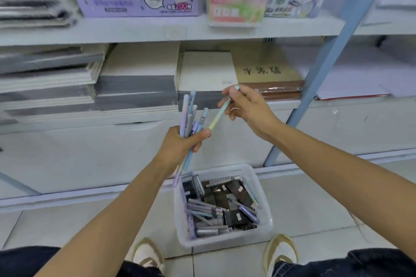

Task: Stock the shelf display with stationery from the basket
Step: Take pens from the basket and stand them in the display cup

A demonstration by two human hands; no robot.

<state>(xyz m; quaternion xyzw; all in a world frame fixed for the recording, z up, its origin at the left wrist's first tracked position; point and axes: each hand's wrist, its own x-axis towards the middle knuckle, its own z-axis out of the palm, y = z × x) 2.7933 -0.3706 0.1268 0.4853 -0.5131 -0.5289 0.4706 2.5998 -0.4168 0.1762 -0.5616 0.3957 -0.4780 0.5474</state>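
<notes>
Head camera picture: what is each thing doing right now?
Left hand: grips a bunch of pastel plastic pens, upright.
Right hand: pinches one yellow-green pen, tilted.
Clear plastic basket: on the tiled floor, part full.
Purple cardboard box: standing on upper shelf.

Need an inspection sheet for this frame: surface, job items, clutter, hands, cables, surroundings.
Surface: tiled floor; basket stands on it between the shoes.
Job's things: pens and dark items lie loose in the basket; pen bundle and single pen are held above it.
Clutter: nothing seen.
Hands: left hand grips the pen bundle; right hand pinches the single pen.
Cables: nothing seen.
Surroundings: shelf with purple box, notebook stacks below, blue post.
</notes>
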